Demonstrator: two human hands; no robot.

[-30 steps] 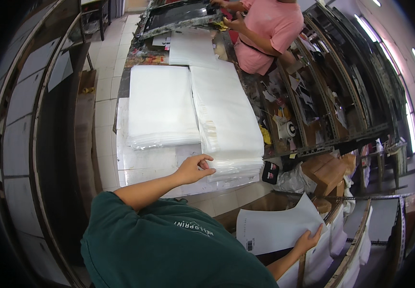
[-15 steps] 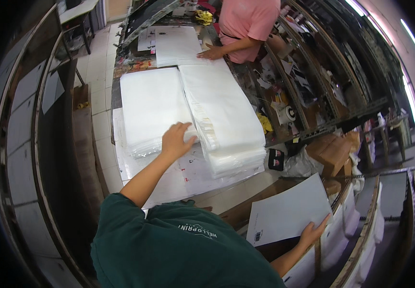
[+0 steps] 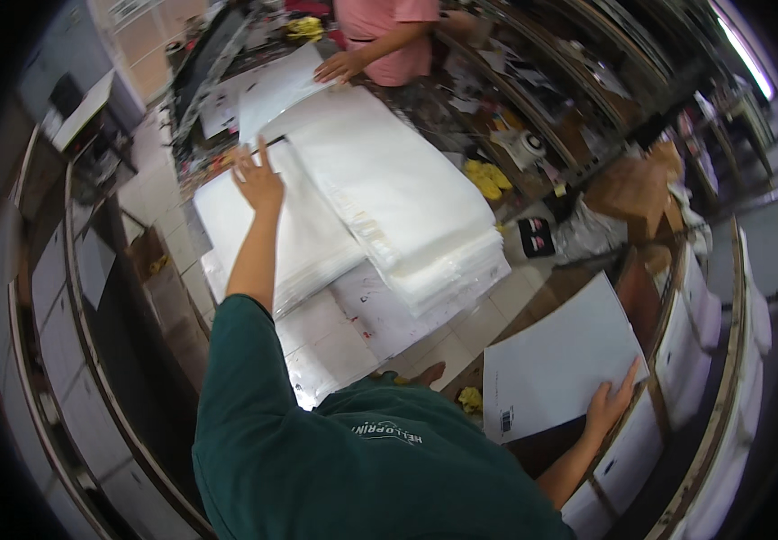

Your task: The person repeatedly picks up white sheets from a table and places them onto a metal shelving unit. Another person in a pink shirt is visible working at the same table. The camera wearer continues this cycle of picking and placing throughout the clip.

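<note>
Two stacks of clear plastic bags lie side by side on the table (image 3: pixel 335 346): the left stack (image 3: pixel 267 238) is the lower one, the right stack (image 3: pixel 398 193) taller and reaching further across. The left hand (image 3: pixel 257 178) is stretched out to the far end of the left stack, fingers spread and flat on the top bag, gripping nothing. Beyond it a single white sheet (image 3: pixel 276 85) lies at the table's far edge, with another person's hand (image 3: pixel 339 66) resting on it; that person wears a pink top. Past the right stack sit a few yellow bits (image 3: pixel 486 177), one tape roll (image 3: pixel 526 147) and a small dark packet (image 3: pixel 536 237), all clear of the bags. Low on the right, the right hand (image 3: pixel 610 407) pinches the lower edge of one white board (image 3: pixel 562 360), held tilted over an open cardboard box (image 3: pixel 533 445) and well apart from both stacks
</note>
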